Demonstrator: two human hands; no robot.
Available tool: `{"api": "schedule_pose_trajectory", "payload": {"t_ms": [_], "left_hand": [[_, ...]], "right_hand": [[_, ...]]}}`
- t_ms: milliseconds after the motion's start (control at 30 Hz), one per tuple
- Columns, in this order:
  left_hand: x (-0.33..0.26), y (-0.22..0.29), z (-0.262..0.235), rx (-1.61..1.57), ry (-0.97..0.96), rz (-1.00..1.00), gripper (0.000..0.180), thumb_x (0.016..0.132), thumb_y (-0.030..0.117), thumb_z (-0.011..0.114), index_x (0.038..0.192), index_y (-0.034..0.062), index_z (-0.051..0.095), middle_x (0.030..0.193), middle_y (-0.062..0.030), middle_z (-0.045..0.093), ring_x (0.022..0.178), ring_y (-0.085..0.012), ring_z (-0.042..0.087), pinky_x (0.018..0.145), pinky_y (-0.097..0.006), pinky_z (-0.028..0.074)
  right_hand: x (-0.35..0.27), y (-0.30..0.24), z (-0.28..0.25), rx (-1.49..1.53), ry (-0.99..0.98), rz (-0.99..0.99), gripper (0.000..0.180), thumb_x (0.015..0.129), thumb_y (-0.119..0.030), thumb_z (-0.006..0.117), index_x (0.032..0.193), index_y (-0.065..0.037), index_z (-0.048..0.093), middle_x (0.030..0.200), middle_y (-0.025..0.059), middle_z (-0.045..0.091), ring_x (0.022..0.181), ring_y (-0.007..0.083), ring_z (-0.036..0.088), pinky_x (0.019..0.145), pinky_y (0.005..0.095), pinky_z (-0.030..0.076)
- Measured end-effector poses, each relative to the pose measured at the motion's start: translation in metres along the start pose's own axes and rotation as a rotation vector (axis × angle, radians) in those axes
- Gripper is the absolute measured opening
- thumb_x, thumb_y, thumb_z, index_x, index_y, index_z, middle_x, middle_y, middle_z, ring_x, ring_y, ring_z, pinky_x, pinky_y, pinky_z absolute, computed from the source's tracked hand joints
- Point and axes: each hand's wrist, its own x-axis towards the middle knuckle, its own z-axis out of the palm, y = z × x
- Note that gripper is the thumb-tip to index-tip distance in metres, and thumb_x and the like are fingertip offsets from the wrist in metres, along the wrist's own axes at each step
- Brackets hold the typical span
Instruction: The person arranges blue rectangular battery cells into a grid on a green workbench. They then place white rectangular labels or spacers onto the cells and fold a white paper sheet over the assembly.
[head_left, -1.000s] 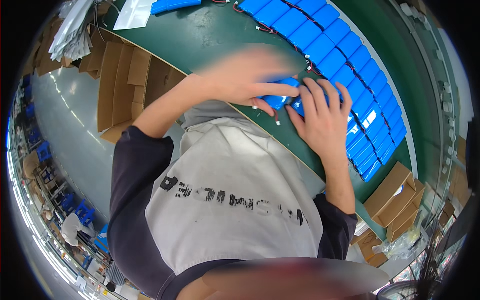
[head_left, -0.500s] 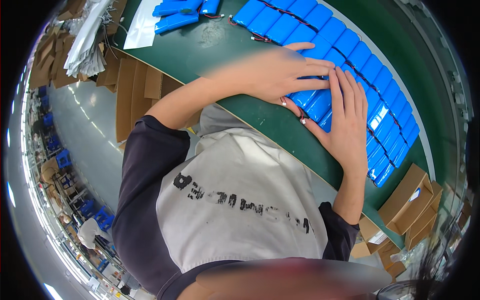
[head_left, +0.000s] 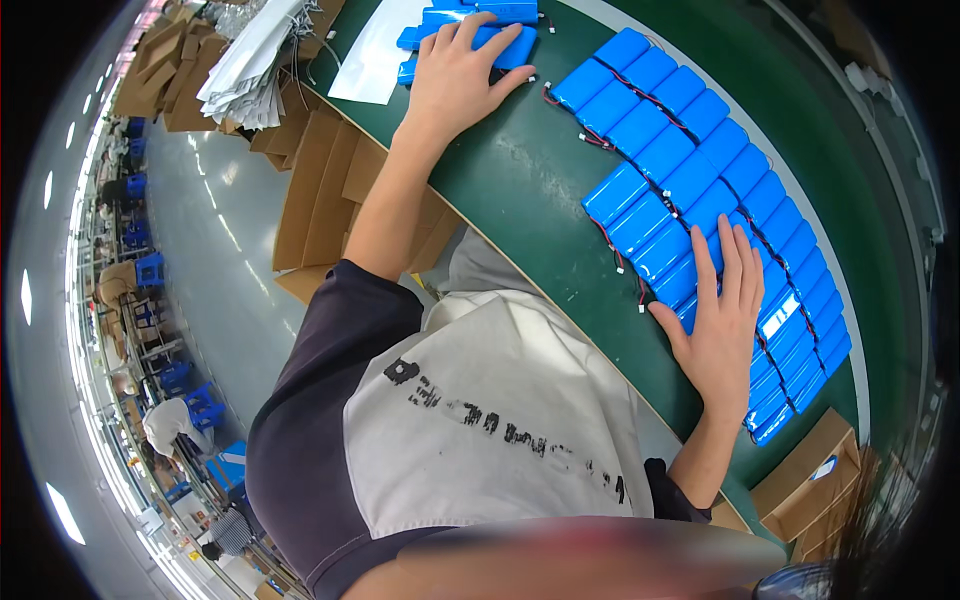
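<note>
The single view is a wide fisheye worn on the head, looking steeply down from above the near side of the worktop (head_left: 510,190). It sits close enough to tell apart blue packs (head_left: 655,150) on the worktop, yet takes in the wearer's clothes (head_left: 480,385) and floor (head_left: 222,262) beside it.

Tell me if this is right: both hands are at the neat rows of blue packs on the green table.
Not quite: the head view shows only the right hand at the neat rows of blue packs on the green table. The left hand is at a separate blue group beside the white sheet.
</note>
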Motion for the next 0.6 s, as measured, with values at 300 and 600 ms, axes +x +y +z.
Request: {"api": "schedule_pose_trajectory", "payload": {"t_ms": [300, 600], "left_hand": [[-0.056, -0.015, -0.026, -0.247, -0.009, 0.132, 0.047, 0.083, 0.014, 0.079, 0.13, 0.0211, 0.076, 0.137, -0.0074, 0.066, 0.119, -0.0333, 0.062, 0.101, -0.043, 0.053], [-0.101, 0.039, -0.055, -0.478, -0.109, 0.178, 0.055, 0.076, 0.014, 0.08, 0.13, 0.0145, 0.075, 0.137, -0.0104, 0.066, 0.128, -0.0352, 0.063, 0.108, -0.049, 0.05]], "right_hand": [[0.001, 0.0, 0.001, 0.037, 0.031, 0.001, 0.084, 0.081, -0.041, 0.086, 0.153, -0.013, 0.055, 0.167, 0.0177, 0.039, 0.153, 0.0429, 0.036, 0.126, 0.0596, 0.029], [0.014, -0.019, 0.0, 0.207, 0.17, -0.095, 0.059, 0.077, -0.018, 0.088, 0.133, -0.009, 0.07, 0.141, 0.0131, 0.063, 0.132, 0.0371, 0.057, 0.114, 0.0536, 0.042]]}}
